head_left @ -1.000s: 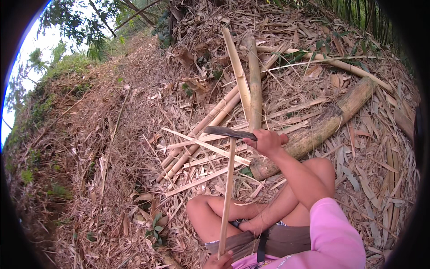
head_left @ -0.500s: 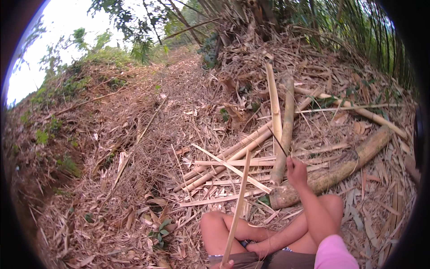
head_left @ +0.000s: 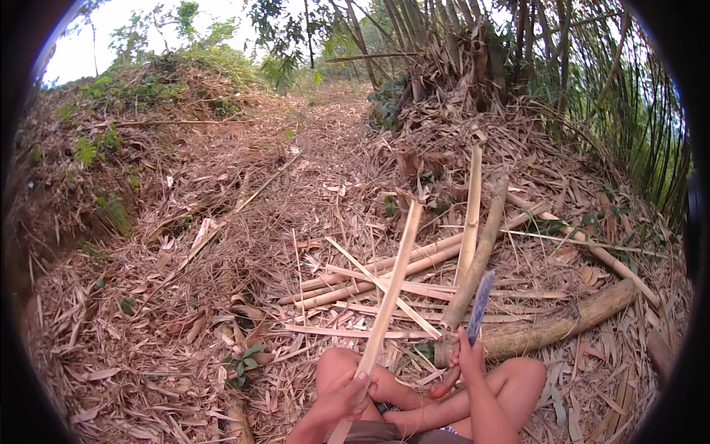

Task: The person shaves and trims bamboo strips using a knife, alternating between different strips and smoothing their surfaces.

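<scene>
My left hand point(head_left: 347, 396) is closed around the lower part of a long split bamboo strip point(head_left: 393, 288). The strip slants up and away from me, its far end raised above the other pieces. In my right hand point(head_left: 470, 357) is a long knife point(head_left: 480, 307), its dark blade pointing up and slightly right. A reddish-brown piece point(head_left: 445, 386), which looks like the knife's handle end, sticks out below that hand. Blade and strip are apart. Both hands are over my crossed legs point(head_left: 510, 385).
Several split bamboo strips point(head_left: 362, 331) and poles point(head_left: 421, 260) lie crossed in front of me. A thick bamboo log point(head_left: 562, 318) lies to the right, beside an upright-leaning pole point(head_left: 484, 248). Dry leaf litter covers the ground, and a bamboo clump point(head_left: 473, 59) stands behind.
My view has tilted up and turned left. My left hand has come further into view with the strip. My right hand has lowered, and the blade now shows its broad side.
</scene>
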A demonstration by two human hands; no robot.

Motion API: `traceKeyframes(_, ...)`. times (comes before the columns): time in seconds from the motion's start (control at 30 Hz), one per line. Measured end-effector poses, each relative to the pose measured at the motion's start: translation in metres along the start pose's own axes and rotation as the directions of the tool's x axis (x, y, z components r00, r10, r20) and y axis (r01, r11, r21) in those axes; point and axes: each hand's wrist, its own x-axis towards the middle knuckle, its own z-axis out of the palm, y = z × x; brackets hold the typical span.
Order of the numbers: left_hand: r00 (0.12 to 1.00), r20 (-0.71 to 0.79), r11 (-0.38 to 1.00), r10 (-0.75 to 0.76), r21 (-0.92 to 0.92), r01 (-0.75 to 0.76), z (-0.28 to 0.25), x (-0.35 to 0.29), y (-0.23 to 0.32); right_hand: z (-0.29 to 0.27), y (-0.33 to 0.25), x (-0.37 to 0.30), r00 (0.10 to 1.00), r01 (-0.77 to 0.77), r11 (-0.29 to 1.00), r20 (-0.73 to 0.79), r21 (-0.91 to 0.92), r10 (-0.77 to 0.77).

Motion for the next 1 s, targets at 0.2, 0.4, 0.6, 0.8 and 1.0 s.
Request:
traceKeyframes(0.2,0.993,0.075,0.996,-0.087,-0.030,0.089,0.001,0.006,-0.004,0.020,0.016,-0.063,0.981,-0.149,0.988,0.132,0.033,0.143)
traceKeyframes(0.4,0.991,0.128,0.973,-0.032,-0.224,0.061,-0.008,0.016,-0.040,0.018,0.047,-0.117,0.946,-0.280,0.955,0.197,0.099,0.257)
traceKeyframes(0.6,0.984,0.146,0.990,-0.099,-0.088,0.113,-0.004,-0.007,-0.029,0.023,0.030,-0.160,0.963,-0.199,0.972,0.207,0.122,0.172)
traceKeyframes(0.8,0.975,0.205,0.960,-0.086,-0.243,0.136,-0.009,0.001,-0.048,0.028,0.026,-0.194,0.989,-0.090,0.987,0.131,0.132,0.072)
traceKeyframes(1.0,0.981,0.182,0.981,-0.070,-0.165,0.101,0.003,-0.001,-0.025,0.029,0.028,-0.207,0.978,0.006,0.993,0.207,0.122,-0.032)
